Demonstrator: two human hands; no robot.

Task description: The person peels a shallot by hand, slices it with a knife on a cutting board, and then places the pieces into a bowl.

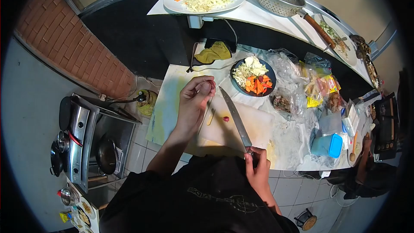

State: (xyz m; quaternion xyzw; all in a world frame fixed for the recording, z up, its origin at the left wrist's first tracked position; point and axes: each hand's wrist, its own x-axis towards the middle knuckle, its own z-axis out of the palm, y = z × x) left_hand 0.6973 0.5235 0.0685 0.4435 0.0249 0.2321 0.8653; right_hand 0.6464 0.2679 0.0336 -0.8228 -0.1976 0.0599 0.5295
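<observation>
Above the board [258, 123], left fingers [203, 89] pinching a red bulb [212, 84] could be nicked if the knife [236, 118] gripped by right fingers [260, 152] slips.

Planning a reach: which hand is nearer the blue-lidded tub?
Right: the right hand, holding the knife, is left of the blue-lidded tub; the left hand is farther left.
</observation>
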